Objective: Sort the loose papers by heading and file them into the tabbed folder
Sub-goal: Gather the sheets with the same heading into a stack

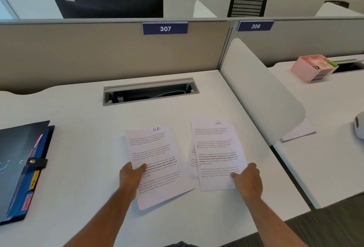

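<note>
Left hand (131,176) grips sheet headed HR (155,166), thumb on top. Right hand (248,179) pinches edge of paper stack (217,156) on desk (78,109). Tabbed folder (21,168) far left.

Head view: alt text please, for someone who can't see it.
Two hands hold printed sheets headed "HR" on a white desk: the left hand grips a single sheet, the right hand a small stack. A tabbed folder lies at the desk's left edge.

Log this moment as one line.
left hand: holds HR sheet | right hand: holds HR stack | tabbed folder: untouched
</note>
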Available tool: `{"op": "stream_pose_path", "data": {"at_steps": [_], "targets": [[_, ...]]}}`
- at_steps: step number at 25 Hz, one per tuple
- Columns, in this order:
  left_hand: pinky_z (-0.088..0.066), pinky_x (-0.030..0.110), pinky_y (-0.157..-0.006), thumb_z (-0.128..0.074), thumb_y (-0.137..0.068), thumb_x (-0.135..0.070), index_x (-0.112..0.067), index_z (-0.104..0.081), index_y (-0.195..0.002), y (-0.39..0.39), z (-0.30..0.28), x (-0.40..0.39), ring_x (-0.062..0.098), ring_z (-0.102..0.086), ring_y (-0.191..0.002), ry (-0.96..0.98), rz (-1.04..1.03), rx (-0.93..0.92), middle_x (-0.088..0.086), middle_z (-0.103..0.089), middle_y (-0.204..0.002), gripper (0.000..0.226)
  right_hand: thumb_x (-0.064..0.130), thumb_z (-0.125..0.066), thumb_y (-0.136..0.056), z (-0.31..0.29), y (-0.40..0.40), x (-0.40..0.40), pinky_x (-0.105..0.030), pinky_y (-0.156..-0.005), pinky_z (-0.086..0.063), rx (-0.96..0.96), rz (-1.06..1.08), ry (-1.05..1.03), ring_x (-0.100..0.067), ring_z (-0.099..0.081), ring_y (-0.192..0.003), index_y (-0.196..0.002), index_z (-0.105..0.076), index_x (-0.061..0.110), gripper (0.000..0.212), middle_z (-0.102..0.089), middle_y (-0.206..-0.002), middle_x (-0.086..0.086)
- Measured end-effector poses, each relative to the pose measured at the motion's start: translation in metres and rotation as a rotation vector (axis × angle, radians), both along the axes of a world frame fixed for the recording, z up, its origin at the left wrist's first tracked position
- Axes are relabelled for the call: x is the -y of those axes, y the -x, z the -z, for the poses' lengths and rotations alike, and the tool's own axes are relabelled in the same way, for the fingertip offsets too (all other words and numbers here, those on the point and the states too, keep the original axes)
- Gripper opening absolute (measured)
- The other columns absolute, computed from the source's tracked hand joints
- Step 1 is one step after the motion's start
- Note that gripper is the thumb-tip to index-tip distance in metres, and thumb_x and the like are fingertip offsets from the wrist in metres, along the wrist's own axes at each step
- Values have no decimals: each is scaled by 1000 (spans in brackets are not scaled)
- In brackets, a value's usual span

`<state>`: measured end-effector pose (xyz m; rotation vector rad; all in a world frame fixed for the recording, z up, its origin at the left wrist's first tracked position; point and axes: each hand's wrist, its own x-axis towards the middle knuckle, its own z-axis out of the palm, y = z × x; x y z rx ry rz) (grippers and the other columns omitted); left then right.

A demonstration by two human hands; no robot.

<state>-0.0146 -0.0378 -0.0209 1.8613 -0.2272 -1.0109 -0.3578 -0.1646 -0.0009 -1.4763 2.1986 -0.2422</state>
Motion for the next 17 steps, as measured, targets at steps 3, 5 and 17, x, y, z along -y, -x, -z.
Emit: {"op": "stream_pose_path", "data": {"at_steps": [3, 5, 17], "targets": [[-62, 48, -81, -72, -93, -13, -14, -69, -109, -1, 2, -1, 28, -73, -88, -4, 9, -6, 6, -76, -105, 16, 19, -71, -92, -3, 6, -2, -43, -78, -58, 86, 50, 120, -34, -68, -90, -114, -58, 9, 27, -72, -110, -13], [-61, 47, -80, -71, -93, -13, -14, -69, -108, -2, 2, -1, 28, -73, -88, 0, 12, -12, 5, -76, -104, 15, 17, -68, -94, -7, 11, 0, -41, -76, -55, 195, 102, 164, -32, -64, -85, -103, -63, 10, 13, -73, -103, -14], [-57, 36, -72, -61, -99, -17, -12, -68, -106, -1, 0, 0, 26, -71, -86, -19, 13, 26, 7, -74, -102, 11, 7, -58, -100, -12, -27, -13, -34, -69, -61, 783, 76, -19, -26, -70, -94, -105, -72, 12, 17, -75, -107, -7]]}}
